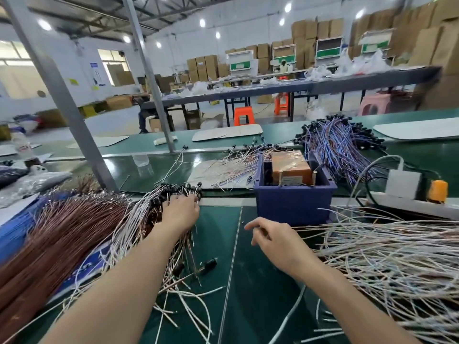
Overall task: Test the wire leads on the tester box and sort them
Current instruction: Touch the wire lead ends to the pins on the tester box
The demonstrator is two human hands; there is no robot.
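The white leads [129, 219] lie in a fanned heap on the left of the green bench [248, 281]. Their black capped ends [173, 191] are bunched at the far edge, and their long axes run back from there toward us and to the left. Our left hand [182, 211] is right on that bunch, with its fingertips buried among the caps, so we cannot tell whether they have pinched a lead or are only feeling for one. The tester box [293, 197], blue with an orange unit [290, 167] inside, stands to the right of that hand, near it and at about the same depth on the bench. We judge that a lead taken by its capped end would have to be drawn clear of its neighbours along its length and then carried sideways to the right. Our right hand [270, 238] is the nearer one to the box, hovering just in front of its near wall. Its fingers are loosely curled with the forefinger out, and we see nothing in it. To its right spreads a loose heap of pale leads [397, 256] that reaches up to the box's near right corner, whether touching it we cannot tell. Behind the box lies a blue and purple bundle [340, 145], and at far left a copper-brown bundle [62, 232].
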